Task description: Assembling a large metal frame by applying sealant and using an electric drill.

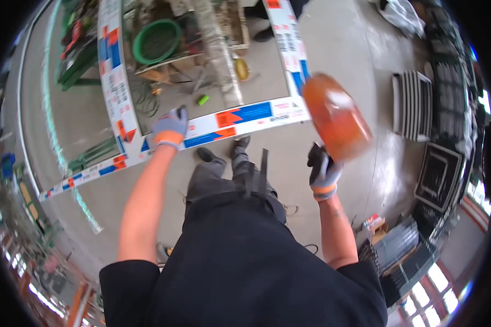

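1. The work in hand is on a large frame [256, 113], which has a printed covering in white, blue and orange. It lies before and between the two hands; what carries it, I cannot see.
2. The left hand [170, 128], in a grey and orange glove, rests on the front bar [207, 129]. Its fingers lie on the bar, but I cannot tell if they clamp it.
3. The right hand [326, 174] has its fingers closed on an orange mallet [337, 119]. The mallet head is blurred, just ahead of these fingers and close to the right corner; I cannot tell if it touches the frame.
4. What looks done: the left side bar [114, 71] meets the front bar just left of the left fingers, and the right side bar [285, 38] meets it ahead and to the left of the right fingers. The front bar also runs on, past the left joint.
5. What looks left: I judge that the right corner is not yet finished, because the mallet is beside it. How tight the joints are, the view does not show.
6. The far ends of both side bars, well ahead of the fingers, are cut off by the picture edge, so I cannot judge the work there.
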Demonstrator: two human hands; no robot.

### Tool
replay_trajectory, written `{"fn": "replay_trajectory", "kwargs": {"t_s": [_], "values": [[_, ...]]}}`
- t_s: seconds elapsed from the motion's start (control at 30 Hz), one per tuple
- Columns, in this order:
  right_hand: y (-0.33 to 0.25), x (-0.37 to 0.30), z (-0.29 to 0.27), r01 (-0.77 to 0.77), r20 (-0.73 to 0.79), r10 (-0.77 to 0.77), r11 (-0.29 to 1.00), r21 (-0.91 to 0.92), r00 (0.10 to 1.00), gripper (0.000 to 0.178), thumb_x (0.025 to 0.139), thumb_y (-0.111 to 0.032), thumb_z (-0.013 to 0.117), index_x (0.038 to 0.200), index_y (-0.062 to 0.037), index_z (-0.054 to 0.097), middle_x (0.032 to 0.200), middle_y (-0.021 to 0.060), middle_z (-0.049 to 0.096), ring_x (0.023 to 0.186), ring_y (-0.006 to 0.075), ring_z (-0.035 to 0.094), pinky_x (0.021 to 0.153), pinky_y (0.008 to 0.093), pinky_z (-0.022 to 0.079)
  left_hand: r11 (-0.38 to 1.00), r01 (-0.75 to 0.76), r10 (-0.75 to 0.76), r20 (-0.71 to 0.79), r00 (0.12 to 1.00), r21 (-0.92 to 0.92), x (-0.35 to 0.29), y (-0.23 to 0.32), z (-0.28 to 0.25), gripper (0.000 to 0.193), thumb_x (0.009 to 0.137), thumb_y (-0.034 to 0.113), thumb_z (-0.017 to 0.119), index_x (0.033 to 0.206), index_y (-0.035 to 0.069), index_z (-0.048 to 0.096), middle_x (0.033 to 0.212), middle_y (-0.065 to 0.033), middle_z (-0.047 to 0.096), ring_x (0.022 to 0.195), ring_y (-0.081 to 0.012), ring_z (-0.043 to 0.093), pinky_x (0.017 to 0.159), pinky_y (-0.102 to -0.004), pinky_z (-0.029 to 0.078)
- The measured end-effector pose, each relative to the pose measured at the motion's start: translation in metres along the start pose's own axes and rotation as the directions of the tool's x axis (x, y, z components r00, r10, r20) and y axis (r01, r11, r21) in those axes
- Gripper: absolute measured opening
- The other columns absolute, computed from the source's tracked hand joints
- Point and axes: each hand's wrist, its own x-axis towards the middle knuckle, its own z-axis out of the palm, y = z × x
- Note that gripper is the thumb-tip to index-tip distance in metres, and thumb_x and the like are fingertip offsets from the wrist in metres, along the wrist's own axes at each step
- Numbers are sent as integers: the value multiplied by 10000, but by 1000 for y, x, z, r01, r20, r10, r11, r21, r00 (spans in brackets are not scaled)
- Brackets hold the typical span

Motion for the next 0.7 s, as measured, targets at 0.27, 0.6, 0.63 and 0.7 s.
{"fn": "replay_trajectory", "kwargs": {"t_s": [0.27,0.6,0.63,0.7], "values": [[20,6,49,-466,195,561,799,-380,804,256,945,-255,576,975,-5,620,521,35,487,416,88,434,402,304,336,952,-258,237,-134,962,-165,-1,10,4,463,943,454,414,885,86,690,865,-155,707,822,-321,682,766,-461,515],[-88,87,218,161,522,96,891,-425,847,324,872,-331,681,863,-13,619,698,201,624,614,342,610,573,411,458,860,-480,357,-470,807,-172,68,-34,-35,307,861,311,525,1050,79,595,1149,-153,580,1150,-312,514,977,-501,364],[-83,100,231,120,519,138,894,-432,844,331,875,-340,674,858,-14,622,705,206,625,631,350,622,575,416,459,857,-489,358,-497,791,-161,91,-49,-50,307,861,311,525,1050,79,595,1149,-153,580,1150,-312,514,977,-501,364],[-78,126,265,93,523,187,881,-464,832,355,878,-371,662,866,-17,626,715,212,628,662,364,634,578,424,457,858,-472,507,-487,711,204,141,-83,-66,441,834,316,552,1169,31,584,1283,-165,537,1266,-334,436,1118,-476,260]]}}
